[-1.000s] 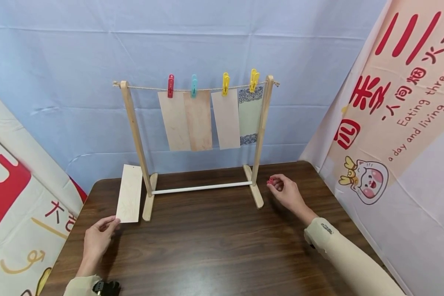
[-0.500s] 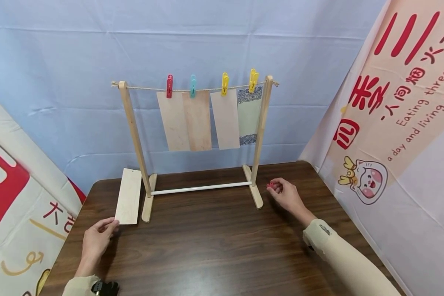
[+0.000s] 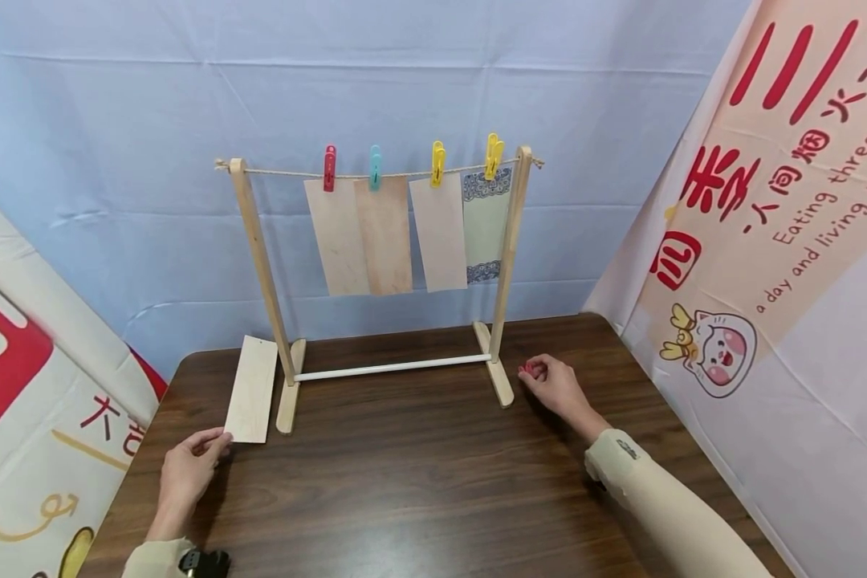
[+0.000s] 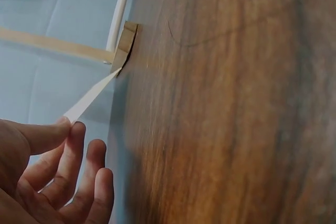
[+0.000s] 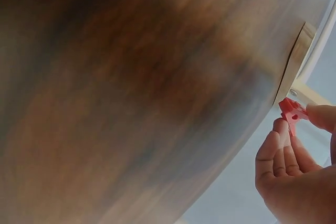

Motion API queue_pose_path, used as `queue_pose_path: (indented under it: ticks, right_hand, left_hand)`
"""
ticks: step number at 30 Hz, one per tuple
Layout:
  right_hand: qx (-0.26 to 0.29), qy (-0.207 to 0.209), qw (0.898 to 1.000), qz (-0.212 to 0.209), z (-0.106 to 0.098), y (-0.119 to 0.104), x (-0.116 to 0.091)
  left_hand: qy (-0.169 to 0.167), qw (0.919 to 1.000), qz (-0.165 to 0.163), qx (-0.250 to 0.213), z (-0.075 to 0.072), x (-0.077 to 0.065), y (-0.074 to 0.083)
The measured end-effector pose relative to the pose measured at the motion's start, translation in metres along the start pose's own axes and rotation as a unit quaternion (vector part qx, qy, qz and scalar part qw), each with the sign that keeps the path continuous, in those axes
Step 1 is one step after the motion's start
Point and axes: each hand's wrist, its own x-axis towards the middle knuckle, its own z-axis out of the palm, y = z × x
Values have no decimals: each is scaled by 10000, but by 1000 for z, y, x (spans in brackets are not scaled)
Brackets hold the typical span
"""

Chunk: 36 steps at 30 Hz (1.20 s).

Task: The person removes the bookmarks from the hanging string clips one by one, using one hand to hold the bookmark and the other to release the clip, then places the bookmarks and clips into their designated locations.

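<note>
My left hand (image 3: 189,472) pinches the lower left corner of a pale rectangular card (image 3: 251,391) between thumb and fingers, left of the rack's left post. In the left wrist view the card (image 4: 93,98) appears nearly edge-on. My right hand (image 3: 559,391) holds a small red clothespin (image 3: 527,369) just right of the rack's right foot. Seen from the right wrist, thumb and fingertips pinch that clothespin (image 5: 293,114). On the wooden rack (image 3: 260,265), a rope carries several hanging cards, held by a red clothespin (image 3: 329,168), a teal clothespin (image 3: 375,168) and two yellow clothespins (image 3: 437,164).
The rack stands at the back of a dark brown wooden table (image 3: 419,482), with a white rod (image 3: 393,368) joining its feet. A light blue cloth (image 3: 405,72) hangs behind. Printed banners (image 3: 780,201) flank both sides.
The card in my left hand has lowered slightly and tilts a little more to the right. My right hand has shifted slightly downward with the red clothespin.
</note>
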Motion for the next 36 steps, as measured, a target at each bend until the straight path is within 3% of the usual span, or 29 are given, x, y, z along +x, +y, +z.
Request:
queue_pose_path:
  ticks: [12, 36]
  right_hand:
    - [-192, 57, 9997, -140, 6, 0, -1]
    - [-347, -211, 9989, 232, 12, 5, 5]
  left_hand:
    - [199, 9962, 303, 792, 0, -1, -4]
    - [295, 9934, 148, 1101, 2, 4, -6]
